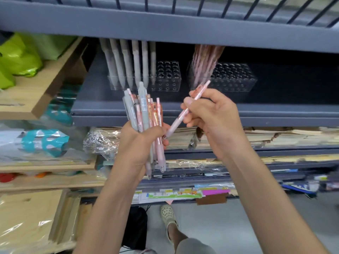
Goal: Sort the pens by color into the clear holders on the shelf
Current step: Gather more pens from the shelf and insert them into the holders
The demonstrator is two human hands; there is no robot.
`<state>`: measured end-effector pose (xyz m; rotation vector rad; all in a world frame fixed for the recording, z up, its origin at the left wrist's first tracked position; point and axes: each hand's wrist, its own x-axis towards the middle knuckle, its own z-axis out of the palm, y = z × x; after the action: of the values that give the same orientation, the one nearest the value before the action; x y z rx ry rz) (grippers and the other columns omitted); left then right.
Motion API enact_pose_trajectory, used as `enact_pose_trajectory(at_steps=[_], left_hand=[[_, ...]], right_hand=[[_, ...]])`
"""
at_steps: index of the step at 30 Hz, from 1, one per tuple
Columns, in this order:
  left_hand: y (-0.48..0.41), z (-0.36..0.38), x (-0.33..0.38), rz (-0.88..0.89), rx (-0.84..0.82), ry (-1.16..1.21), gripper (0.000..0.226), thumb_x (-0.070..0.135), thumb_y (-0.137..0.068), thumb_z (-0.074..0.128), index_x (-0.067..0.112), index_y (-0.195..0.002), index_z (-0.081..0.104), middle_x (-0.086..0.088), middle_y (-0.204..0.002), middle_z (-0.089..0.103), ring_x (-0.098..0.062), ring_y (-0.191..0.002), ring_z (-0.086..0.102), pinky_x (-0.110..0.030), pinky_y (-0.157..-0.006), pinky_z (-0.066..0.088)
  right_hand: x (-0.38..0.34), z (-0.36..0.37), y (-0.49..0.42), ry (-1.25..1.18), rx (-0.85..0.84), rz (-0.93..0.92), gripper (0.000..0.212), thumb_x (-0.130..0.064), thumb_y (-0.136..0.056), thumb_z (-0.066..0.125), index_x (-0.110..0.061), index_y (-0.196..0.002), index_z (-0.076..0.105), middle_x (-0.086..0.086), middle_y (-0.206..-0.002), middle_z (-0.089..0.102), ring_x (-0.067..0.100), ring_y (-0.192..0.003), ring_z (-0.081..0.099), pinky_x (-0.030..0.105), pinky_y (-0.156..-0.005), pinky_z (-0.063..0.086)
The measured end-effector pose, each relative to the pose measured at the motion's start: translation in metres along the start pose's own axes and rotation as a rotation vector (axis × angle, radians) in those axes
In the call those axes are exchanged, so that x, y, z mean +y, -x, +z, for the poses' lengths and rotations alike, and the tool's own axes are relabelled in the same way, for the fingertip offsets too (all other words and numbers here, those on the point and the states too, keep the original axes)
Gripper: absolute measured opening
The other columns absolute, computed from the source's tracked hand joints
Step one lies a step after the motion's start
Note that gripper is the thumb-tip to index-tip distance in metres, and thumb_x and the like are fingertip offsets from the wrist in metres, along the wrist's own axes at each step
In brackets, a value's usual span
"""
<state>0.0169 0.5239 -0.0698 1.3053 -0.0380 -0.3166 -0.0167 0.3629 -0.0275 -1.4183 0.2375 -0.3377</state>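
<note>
My left hand (141, 143) grips a bundle of pens (145, 114), grey and pink mixed, standing upright in front of the shelf edge. My right hand (211, 114) pinches a single pink pen (180, 116), tilted with its tip down toward the bundle. On the dark grey shelf (275, 99) behind stand two clear holders. The left holder (167, 77) carries several grey pens (126, 65) in its left part. The right holder (233, 77) carries several pink pens (205, 63) at its left end. Both hands are in front of and below the holders.
An upper shelf board (165, 26) overhangs the holders and hides the pen tops. A wooden rack (36, 99) with green and teal packets stands to the left. Stacked paper goods (275, 136) fill the lower shelves. My foot (167, 215) is on the floor below.
</note>
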Motion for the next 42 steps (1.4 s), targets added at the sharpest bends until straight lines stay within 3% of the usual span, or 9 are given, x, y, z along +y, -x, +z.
enact_pose_trajectory(at_steps=[6,10,13,19,24,28,33,37,42], left_hand=[[0.006,0.022,-0.004,0.008,0.006,0.070,0.020,-0.005,-0.085,0.065,0.012,-0.094,0.070,-0.011,-0.080,0.075,-0.016,-0.055,0.062,-0.029,-0.053,0.055],[0.004,0.024,-0.001,0.033,0.027,0.072,0.012,0.010,-0.072,0.072,0.018,-0.077,0.080,-0.013,-0.077,0.073,-0.017,-0.055,0.063,-0.029,-0.054,0.053],[0.003,0.024,0.003,0.066,0.062,0.107,0.016,0.009,-0.071,0.072,0.018,-0.083,0.079,-0.013,-0.083,0.076,-0.017,-0.056,0.063,-0.030,-0.054,0.054],[0.003,0.030,0.004,0.087,0.122,0.079,0.030,0.008,-0.072,0.069,0.011,-0.102,0.070,-0.013,-0.091,0.077,-0.017,-0.057,0.064,-0.030,-0.054,0.055],[0.000,0.030,0.002,0.054,0.212,0.058,0.031,0.011,-0.067,0.070,0.008,-0.097,0.065,-0.005,-0.060,0.066,-0.018,-0.053,0.065,-0.028,-0.050,0.053],[0.000,0.032,0.002,0.072,0.214,0.069,0.024,0.012,-0.067,0.070,0.010,-0.090,0.063,-0.007,-0.056,0.065,-0.019,-0.050,0.063,-0.028,-0.048,0.053],[0.001,0.032,-0.001,0.093,0.207,0.103,0.024,0.011,-0.067,0.075,0.009,-0.089,0.067,-0.007,-0.060,0.068,-0.019,-0.054,0.067,-0.027,-0.051,0.055],[0.002,0.031,-0.002,0.109,0.193,0.138,0.033,0.009,-0.066,0.077,0.006,-0.097,0.065,-0.004,-0.064,0.070,-0.019,-0.059,0.070,-0.027,-0.053,0.056],[0.004,0.028,-0.002,0.108,0.186,0.163,0.040,0.009,-0.066,0.078,0.003,-0.103,0.064,-0.005,-0.067,0.069,-0.020,-0.062,0.070,-0.029,-0.056,0.057]], right_hand=[[-0.017,-0.047,-0.010,-0.010,0.127,-0.104,0.009,-0.011,-0.093,0.062,-0.003,-0.097,0.063,0.016,-0.086,0.073,0.019,-0.066,0.065,0.024,-0.063,0.054],[-0.034,-0.071,-0.038,-0.004,0.307,-0.284,0.008,-0.007,-0.089,0.061,-0.007,-0.097,0.059,0.016,-0.087,0.070,0.022,-0.071,0.067,0.028,-0.066,0.054],[-0.040,-0.081,-0.059,0.033,0.352,-0.380,0.013,-0.001,-0.081,0.056,-0.011,-0.088,0.059,0.010,-0.084,0.071,0.023,-0.071,0.067,0.031,-0.068,0.055],[-0.033,-0.087,-0.094,0.269,0.327,-0.393,0.023,-0.029,-0.071,0.059,-0.009,-0.076,0.069,0.004,-0.078,0.073,0.017,-0.072,0.066,0.040,-0.072,0.054],[-0.031,-0.077,-0.115,0.565,0.230,-0.365,0.021,-0.034,-0.072,0.054,-0.026,-0.054,0.061,-0.009,-0.065,0.069,0.024,-0.085,0.066,0.043,-0.085,0.054],[-0.026,-0.067,-0.127,0.652,0.262,-0.379,0.020,-0.022,-0.081,0.062,-0.015,-0.063,0.064,0.012,-0.079,0.073,0.025,-0.081,0.067,0.033,-0.078,0.050],[-0.021,-0.064,-0.125,0.640,0.270,-0.321,0.016,-0.029,-0.085,0.072,-0.023,-0.074,0.062,-0.015,-0.068,0.062,0.007,-0.072,0.062,0.019,-0.075,0.047],[-0.022,-0.065,-0.125,0.684,0.301,-0.374,0.016,-0.029,-0.086,0.072,-0.014,-0.082,0.070,-0.001,-0.081,0.070,0.022,-0.089,0.068,0.033,-0.093,0.049],[-0.019,-0.064,-0.125,0.826,0.320,-0.428,0.026,-0.037,-0.088,0.067,-0.012,-0.092,0.074,0.003,-0.089,0.075,0.022,-0.086,0.068,0.017,-0.075,0.039]])
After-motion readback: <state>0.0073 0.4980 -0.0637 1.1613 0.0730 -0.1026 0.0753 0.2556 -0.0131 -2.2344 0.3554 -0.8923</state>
